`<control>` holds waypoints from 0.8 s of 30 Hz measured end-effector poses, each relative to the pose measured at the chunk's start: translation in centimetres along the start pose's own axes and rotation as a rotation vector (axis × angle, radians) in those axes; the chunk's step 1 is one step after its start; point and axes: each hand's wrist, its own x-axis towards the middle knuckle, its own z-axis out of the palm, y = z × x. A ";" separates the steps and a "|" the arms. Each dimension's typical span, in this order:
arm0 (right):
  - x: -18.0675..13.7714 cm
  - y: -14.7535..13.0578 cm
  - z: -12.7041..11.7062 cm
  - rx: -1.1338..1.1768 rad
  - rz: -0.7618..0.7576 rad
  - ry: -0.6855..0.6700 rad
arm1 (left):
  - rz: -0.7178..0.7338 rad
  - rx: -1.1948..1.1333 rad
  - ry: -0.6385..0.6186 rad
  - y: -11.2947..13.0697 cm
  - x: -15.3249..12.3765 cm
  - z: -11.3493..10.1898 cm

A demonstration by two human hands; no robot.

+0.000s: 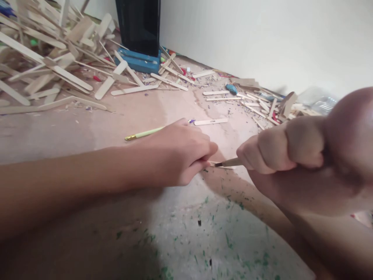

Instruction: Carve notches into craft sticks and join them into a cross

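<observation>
My left hand is closed, pinching the end of a thin wooden craft stick against the floor. My right hand is a fist wrapped round a small tool whose dark metal tip touches that stick. Part of the stick is hidden under my left fingers. Just behind my left hand lies a light green pencil with a gold end, and a loose craft stick lies flat beside it.
A big heap of craft sticks fills the back left. A black object on a blue base stands by the white wall. More sticks and scraps line the wall. A clear plastic container sits far right. Green flecks dot the floor.
</observation>
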 end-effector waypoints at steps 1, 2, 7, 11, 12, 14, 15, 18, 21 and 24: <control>0.0 0.2 0.0 -0.005 -0.007 0.001 | -0.004 -0.002 -0.007 0.0 0.0 0.0; -0.1 0.3 0.1 -0.007 -0.027 -0.006 | -0.006 -0.005 -0.011 -0.1 0.0 0.1; -0.7 0.6 0.7 -0.048 -0.105 0.066 | 0.002 -0.014 0.019 -0.3 -0.1 0.3; -1.3 1.3 0.6 -0.044 -0.157 -0.046 | -0.019 0.010 0.004 -0.3 -0.1 0.4; -1.3 1.5 0.5 -0.009 -0.196 -0.061 | -0.016 0.013 0.004 -0.2 -0.1 0.4; -1.0 1.8 0.0 0.057 -0.225 -0.052 | -0.002 0.007 0.006 -0.1 -0.1 0.4; -1.0 2.0 -0.2 0.067 -0.231 -0.071 | -0.003 0.006 0.005 -0.1 -0.1 0.4; -1.2 2.1 -0.3 0.005 -0.275 -0.122 | -0.025 0.018 -0.010 -0.1 0.0 0.4; -2.1 2.2 0.3 0.052 -0.251 -0.062 | -0.014 0.018 0.004 -0.1 0.0 0.4; -3.0 2.3 1.0 0.031 -0.256 0.076 | -0.001 0.011 0.012 -0.2 0.0 0.5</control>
